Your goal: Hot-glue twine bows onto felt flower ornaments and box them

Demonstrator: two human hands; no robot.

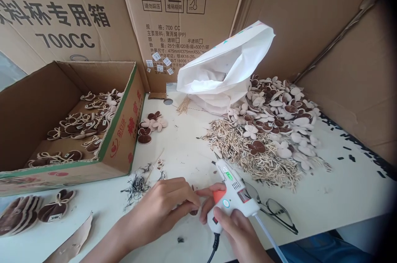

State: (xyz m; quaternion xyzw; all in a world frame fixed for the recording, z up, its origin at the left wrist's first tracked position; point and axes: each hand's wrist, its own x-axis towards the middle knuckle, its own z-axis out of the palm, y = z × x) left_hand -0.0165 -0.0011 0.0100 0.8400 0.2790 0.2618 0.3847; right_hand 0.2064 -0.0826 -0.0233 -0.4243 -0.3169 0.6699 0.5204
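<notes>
My right hand is wrapped round a white hot glue gun with an orange trigger and a glue stick in its back. The nozzle points up and away, towards a heap of knotted cream cords. Beside it my left hand is closed in a pinch on a small brown piece, mostly covered by the fingers. Fingertips of both hands nearly meet there. Close to my left hand lie a tangle of dark threads and a thin stick.
An open cardboard box on the left holds bow-tied brown pieces. Eared brown-and-cream pieces pile up at right, beside a white bag. Eyeglasses lie by the glue gun. A stack of brown pieces sits front left; large cartons wall the back.
</notes>
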